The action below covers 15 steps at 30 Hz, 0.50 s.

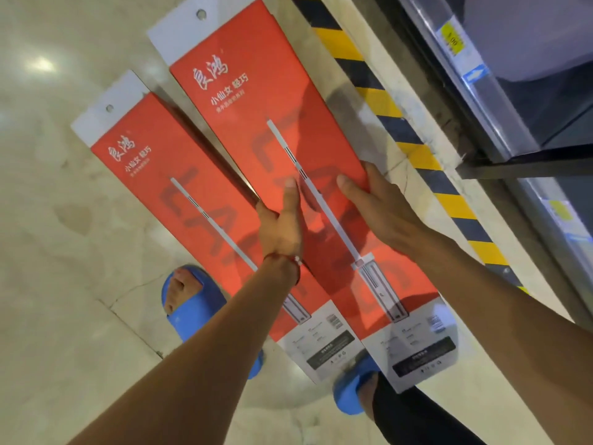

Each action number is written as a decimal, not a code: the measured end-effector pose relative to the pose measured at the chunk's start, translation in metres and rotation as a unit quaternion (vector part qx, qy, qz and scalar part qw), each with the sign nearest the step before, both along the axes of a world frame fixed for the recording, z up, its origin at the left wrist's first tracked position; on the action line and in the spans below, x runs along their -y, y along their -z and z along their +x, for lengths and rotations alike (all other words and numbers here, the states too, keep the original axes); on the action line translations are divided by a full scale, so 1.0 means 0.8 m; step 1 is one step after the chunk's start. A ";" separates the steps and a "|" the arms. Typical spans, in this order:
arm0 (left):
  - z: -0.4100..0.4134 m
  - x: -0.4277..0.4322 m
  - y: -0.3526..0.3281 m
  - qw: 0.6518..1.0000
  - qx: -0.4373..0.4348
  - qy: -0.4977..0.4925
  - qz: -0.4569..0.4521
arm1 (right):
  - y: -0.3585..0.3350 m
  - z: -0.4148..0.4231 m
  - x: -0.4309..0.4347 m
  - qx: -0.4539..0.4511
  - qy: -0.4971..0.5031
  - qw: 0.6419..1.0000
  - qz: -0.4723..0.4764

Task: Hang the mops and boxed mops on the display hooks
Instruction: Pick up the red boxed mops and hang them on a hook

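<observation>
Two closed cartons are being held above the floor. Their contents are not showing, only a printed picture of a slim white mop on each face.

The upper boxed mop (256, 101) is lying across the middle of the view, its near end reaching toward the person's right blue slipper (351, 391). The left hand (280, 226) is gripping its left edge, thumb pressing flat on the red face, fingers going under and out of sight. The right hand (382, 203) is clasping the opposite edge, thumb on the face, fingers wrapping beneath. The lower boxed mop (154, 175) is sitting just left of the first and partly under it, running parallel. Whether the left fingers are also bearing it cannot be told from this angle.

Each carton is long, flat and red. It is carrying white Chinese lettering, a white-and-grey panel of small print at the near end, and a white tab at the far end pierced by a round hang hole (201, 14). A red thread bracelet (285, 260) is circling the left wrist.

The left blue slipper (189, 306) is standing on the pale polished floor (64, 284), beside the lower carton's near end. Further right, a yellow-and-black hazard stripe (385, 101) is running along the foot of a metal shelf unit (500, 101), whose rail is carrying a yellow price label (451, 41) — its figures are showing too blurred to read.
</observation>
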<state>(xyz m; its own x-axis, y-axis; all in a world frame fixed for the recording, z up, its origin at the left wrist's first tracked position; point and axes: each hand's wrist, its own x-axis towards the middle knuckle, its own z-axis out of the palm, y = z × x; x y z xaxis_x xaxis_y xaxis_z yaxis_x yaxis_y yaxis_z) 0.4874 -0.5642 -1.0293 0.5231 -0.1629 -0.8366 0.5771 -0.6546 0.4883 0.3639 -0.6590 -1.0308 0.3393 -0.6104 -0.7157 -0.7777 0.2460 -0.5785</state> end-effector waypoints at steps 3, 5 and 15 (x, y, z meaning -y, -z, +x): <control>0.017 -0.009 -0.034 1.000 0.020 -0.004 -0.014 | -0.038 0.001 -0.012 0.030 -0.011 0.999 0.012; 0.026 -0.025 -0.058 0.999 0.009 0.041 0.018 | -0.072 0.006 -0.025 0.058 0.008 0.998 0.013; 0.122 -0.089 -0.254 0.992 0.074 0.098 -0.023 | -0.275 0.082 -0.077 0.079 0.087 0.989 0.091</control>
<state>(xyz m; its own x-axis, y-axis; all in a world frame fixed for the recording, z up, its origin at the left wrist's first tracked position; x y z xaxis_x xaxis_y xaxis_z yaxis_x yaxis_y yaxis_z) 0.5847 -0.4928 -0.8263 0.5941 -0.3087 -0.7428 0.3615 -0.7225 0.5893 0.4292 -0.5977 -0.8107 0.3568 -0.5355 -0.7655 -0.6174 0.4798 -0.6234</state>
